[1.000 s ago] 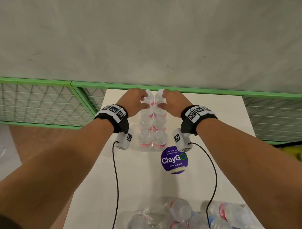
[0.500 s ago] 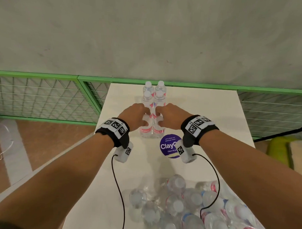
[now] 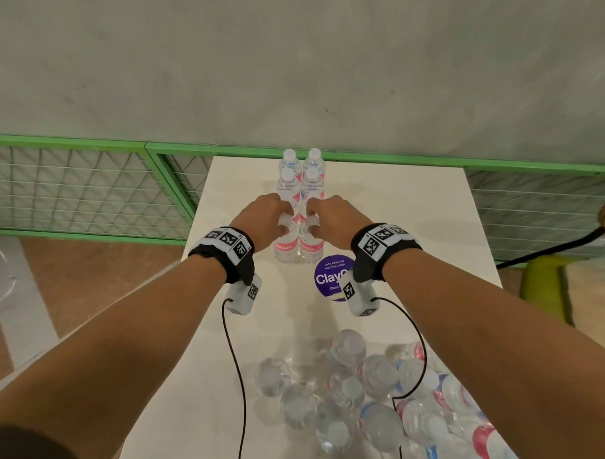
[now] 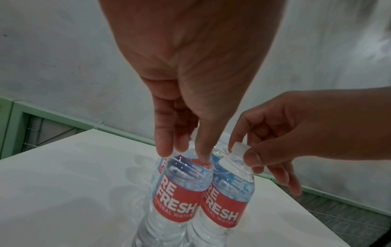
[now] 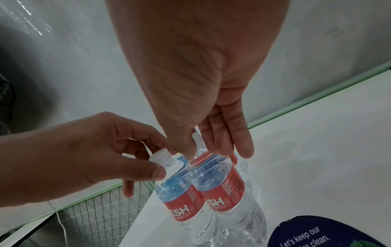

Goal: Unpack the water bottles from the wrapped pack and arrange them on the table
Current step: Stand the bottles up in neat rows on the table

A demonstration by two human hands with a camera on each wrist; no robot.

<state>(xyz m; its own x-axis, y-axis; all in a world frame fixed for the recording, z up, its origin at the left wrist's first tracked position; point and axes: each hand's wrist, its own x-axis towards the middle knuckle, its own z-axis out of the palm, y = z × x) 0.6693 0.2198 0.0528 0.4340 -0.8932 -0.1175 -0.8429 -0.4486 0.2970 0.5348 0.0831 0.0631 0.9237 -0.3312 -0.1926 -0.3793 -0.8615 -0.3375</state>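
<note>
Grey wall and green railing back the white table (image 3: 415, 212), where since a second ago both hands have drawn back from the far end of the double row to its nearest pair, so placing continues while the opened pack (image 3: 374, 396) waits below the wrists. Left-wrist view shows the left hand (image 4: 190, 93) with fingertips around its bottle (image 4: 180, 188) top, and the right hand (image 4: 296, 132) pinching the neighbour's cap (image 4: 239, 148). Right-wrist view adds the purple sticker (image 5: 330, 234) beside the right hand's bottle (image 5: 222, 187).
</note>
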